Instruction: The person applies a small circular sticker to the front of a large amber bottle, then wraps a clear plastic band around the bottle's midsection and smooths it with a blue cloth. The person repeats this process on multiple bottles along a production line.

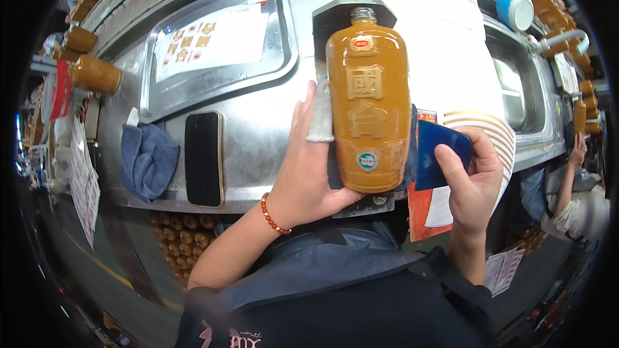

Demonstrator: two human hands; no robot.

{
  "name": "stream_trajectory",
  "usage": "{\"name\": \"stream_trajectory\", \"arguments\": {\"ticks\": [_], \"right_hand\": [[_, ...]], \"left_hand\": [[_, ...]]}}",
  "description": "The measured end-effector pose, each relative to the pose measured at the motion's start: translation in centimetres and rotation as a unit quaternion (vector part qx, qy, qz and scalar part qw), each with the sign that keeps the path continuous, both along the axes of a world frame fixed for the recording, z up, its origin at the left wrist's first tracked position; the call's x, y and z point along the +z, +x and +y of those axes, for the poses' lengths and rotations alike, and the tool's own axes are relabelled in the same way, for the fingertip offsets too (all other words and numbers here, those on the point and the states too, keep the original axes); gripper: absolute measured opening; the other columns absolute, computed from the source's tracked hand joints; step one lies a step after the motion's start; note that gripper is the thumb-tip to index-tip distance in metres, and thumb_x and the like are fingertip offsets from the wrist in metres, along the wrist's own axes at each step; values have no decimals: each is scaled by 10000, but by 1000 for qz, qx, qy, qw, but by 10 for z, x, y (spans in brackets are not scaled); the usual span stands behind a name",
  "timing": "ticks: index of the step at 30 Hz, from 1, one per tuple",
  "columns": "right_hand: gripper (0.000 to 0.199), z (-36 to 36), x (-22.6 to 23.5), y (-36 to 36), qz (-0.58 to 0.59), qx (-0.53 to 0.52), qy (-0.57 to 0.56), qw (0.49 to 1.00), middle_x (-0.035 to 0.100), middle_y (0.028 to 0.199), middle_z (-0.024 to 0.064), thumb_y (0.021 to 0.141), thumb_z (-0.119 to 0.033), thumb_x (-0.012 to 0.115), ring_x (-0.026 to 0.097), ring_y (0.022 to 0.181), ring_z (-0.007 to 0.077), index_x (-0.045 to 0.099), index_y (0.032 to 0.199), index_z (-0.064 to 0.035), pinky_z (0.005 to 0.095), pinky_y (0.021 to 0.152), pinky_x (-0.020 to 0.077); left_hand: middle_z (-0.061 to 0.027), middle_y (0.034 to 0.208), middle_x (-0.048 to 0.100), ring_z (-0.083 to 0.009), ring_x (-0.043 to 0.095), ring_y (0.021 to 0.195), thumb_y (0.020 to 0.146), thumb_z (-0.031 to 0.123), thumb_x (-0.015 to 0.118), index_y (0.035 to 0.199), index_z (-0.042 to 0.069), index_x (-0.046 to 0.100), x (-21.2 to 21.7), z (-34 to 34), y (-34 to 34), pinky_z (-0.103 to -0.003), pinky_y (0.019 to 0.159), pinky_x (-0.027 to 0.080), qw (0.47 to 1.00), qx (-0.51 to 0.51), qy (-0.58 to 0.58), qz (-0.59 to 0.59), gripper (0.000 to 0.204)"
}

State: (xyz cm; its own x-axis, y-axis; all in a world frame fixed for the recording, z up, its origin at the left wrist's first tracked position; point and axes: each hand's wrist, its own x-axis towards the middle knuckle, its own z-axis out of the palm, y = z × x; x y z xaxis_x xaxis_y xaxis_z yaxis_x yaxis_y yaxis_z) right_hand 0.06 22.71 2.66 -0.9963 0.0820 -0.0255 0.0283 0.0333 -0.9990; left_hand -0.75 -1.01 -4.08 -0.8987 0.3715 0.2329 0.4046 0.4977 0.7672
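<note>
A large amber-brown glass bottle (pixel 369 103) with raised characters and small stickers lies before me, its open threaded neck away from me. My left hand (pixel 313 154) is held against its left side, thumb at the base and a pale wrap on one finger. Between the thumb and fingers of my right hand (pixel 476 177) is a flat dark blue plastic scraper (pixel 442 154), at the bottle's lower right side. Behind the neck stands a grey metal support plate (pixel 332 19). What bears the bottle underneath is mostly hidden.
A metal tray (pixel 149 100) holds a sticker sheet (pixel 213 45). Nearer lie a blue cloth (pixel 149 161) and a black phone (pixel 204 158). White paper sheets (pixel 451 71) cover the right side, beside a sink (pixel 509 90). Another person's hand (pixel 578 150) holds a bottle (pixel 579 116) far right.
</note>
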Motion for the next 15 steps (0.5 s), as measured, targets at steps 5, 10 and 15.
{"name": "stream_trajectory", "arguments": {"ticks": [5, 10, 15], "right_hand": [[228, -6, 6, -1, -28, 89, -32, 995, 668, 986, 35, 930, 9, 712, 631, 878, 57, 627, 1140, 36, 199, 770, 531], [309, 5, -9, -8, -60, 30, -99, 993, 686, 1076, 68, 986, -8, 637, 651, 954, 76, 593, 1288, 40, 197, 833, 528], [176, 23, -32, -14, -108, 76, -105, 986, 652, 915, -22, 1062, -162, 565, 570, 816, 43, 665, 1087, -19, 179, 762, 454]], "left_hand": [[-364, 1613, 142, -541, 55, 1522, 731, 421, 876, 1581, -47, 143, -3, -1, -5, -589, 1234, 92, 1000, -12, 22, -2, 1217], [-359, 1618, 137, -531, 46, 1528, 724, 446, 880, 1575, -66, 148, 7, -3, -10, -557, 1244, 96, 999, -37, -9, 1, 1234], [-304, 1606, 221, -436, 196, 1512, 797, 375, 844, 1570, -91, 146, 30, -3, -10, -482, 1235, 178, 997, -20, 61, -47, 1142]]}}
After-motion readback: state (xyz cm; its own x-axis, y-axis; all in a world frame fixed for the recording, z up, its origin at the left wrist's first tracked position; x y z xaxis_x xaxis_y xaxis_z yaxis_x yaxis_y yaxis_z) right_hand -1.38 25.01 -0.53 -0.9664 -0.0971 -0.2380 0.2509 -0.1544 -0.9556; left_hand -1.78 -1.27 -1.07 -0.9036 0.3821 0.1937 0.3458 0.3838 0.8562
